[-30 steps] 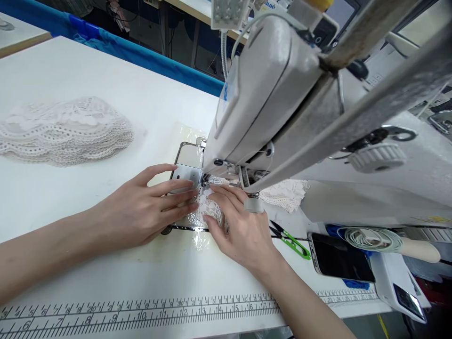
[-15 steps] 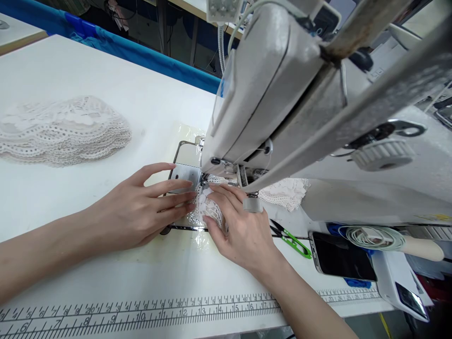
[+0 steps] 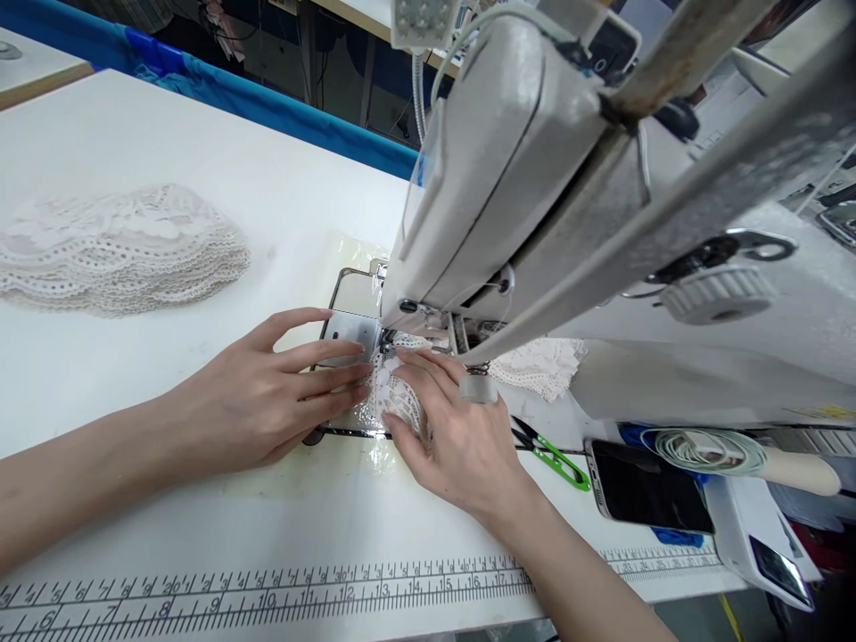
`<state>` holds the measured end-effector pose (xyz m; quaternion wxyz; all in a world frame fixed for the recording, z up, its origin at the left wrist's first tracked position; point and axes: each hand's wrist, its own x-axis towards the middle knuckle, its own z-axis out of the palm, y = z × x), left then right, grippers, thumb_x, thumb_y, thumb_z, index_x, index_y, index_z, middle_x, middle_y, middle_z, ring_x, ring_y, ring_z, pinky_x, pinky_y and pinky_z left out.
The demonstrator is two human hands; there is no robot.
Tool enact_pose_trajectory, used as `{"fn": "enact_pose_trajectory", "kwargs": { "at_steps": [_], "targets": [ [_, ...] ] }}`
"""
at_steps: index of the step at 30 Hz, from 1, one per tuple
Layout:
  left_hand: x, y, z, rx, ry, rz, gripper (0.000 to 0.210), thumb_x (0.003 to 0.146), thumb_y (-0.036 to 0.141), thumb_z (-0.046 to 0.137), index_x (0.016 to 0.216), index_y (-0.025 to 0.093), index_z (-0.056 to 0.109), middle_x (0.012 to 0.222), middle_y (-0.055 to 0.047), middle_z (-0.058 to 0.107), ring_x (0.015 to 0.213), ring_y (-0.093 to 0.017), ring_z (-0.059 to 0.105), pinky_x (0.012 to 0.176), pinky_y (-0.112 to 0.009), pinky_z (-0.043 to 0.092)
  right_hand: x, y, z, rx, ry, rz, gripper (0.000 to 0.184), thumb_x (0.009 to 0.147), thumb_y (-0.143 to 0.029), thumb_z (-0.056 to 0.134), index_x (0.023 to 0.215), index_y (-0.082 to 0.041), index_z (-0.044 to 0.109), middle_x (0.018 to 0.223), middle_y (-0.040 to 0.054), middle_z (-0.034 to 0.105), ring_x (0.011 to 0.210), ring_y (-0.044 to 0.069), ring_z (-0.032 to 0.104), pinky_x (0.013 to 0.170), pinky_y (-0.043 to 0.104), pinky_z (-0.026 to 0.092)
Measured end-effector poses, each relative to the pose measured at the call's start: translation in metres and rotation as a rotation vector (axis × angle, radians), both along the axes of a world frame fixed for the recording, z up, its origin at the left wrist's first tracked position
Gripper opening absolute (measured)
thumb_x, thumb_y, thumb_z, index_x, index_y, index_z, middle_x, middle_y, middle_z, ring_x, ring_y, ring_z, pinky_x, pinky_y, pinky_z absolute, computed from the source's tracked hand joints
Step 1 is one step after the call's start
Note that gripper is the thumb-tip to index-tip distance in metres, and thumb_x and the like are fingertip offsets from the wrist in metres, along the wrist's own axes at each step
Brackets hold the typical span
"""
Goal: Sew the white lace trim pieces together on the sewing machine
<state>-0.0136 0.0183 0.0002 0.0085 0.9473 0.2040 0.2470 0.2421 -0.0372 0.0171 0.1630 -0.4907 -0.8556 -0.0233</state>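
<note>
A piece of white lace [image 3: 399, 392] lies under the needle area of a sewing machine [image 3: 468, 196]. My left hand [image 3: 284, 388] rests flat over the metal plate [image 3: 351, 332], fingers spread, their tips at the lace's left edge. My right hand [image 3: 455, 419] lies on the lace from the right, fingers stretched forward and thumb apart, pressing it near the presser foot. The needle itself is hidden behind the machine head and my fingers. More white lace [image 3: 539, 366] shows to the right, behind my right hand.
A stack of white lace [image 3: 127, 254] lies at the left. Green thread snips [image 3: 555, 456], a black phone [image 3: 648, 486] and a coil of pale cord [image 3: 705, 448] are at the right. A ruler strip [image 3: 287, 599] runs along the front edge. A slanted grey bar [image 3: 655, 214] crosses above.
Both hands and the lace stay almost in place. The right thumb has shifted very slightly left on the lace, and the camera view has tilted a touch.
</note>
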Motion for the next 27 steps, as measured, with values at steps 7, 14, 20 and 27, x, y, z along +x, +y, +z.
{"fn": "enact_pose_trajectory", "kwargs": {
  "at_steps": [7,14,20,27],
  "targets": [
    [0.0009,-0.0028,-0.0027,-0.041,-0.036,0.009,0.042,0.1,0.009,0.044,0.124,0.033,0.069,0.125,0.006,0.078,0.13,-0.018,0.065,0.133,-0.045,0.02,0.0002,0.0005,-0.0005,-0.011,0.009,0.0,0.033,0.103,-0.036,0.056,0.128,-0.017,0.067,0.143,0.0077,0.069,0.129,0.027,0.065,0.122,0.052,0.045],
    [0.0018,-0.0042,-0.0018,-0.08,-0.069,0.013,0.044,0.101,0.009,0.043,0.126,0.035,0.069,0.125,0.006,0.078,0.13,-0.018,0.066,0.134,-0.046,0.021,0.0011,0.0005,0.0,-0.016,0.004,0.001,0.037,0.104,-0.042,0.056,0.129,-0.017,0.066,0.143,0.0075,0.07,0.129,0.027,0.065,0.117,0.048,0.05],
    [0.002,-0.0042,-0.0015,-0.075,-0.018,0.019,0.043,0.102,0.01,0.042,0.126,0.034,0.068,0.127,0.006,0.078,0.132,-0.018,0.065,0.133,-0.046,0.019,0.0009,0.0013,-0.0008,-0.004,0.018,0.01,0.036,0.103,-0.043,0.059,0.127,-0.018,0.068,0.142,0.0071,0.07,0.127,0.028,0.066,0.115,0.047,0.052],
    [0.0027,-0.0061,0.0054,-0.08,-0.029,-0.008,0.037,0.101,0.011,0.044,0.117,0.031,0.071,0.123,0.005,0.079,0.127,-0.018,0.066,0.13,-0.044,0.025,0.001,0.0024,-0.0004,0.055,0.099,0.044,0.026,0.107,-0.032,0.054,0.111,-0.017,0.075,0.112,0.0079,0.081,0.103,0.024,0.073,0.099,0.042,0.056]
  ]
}}
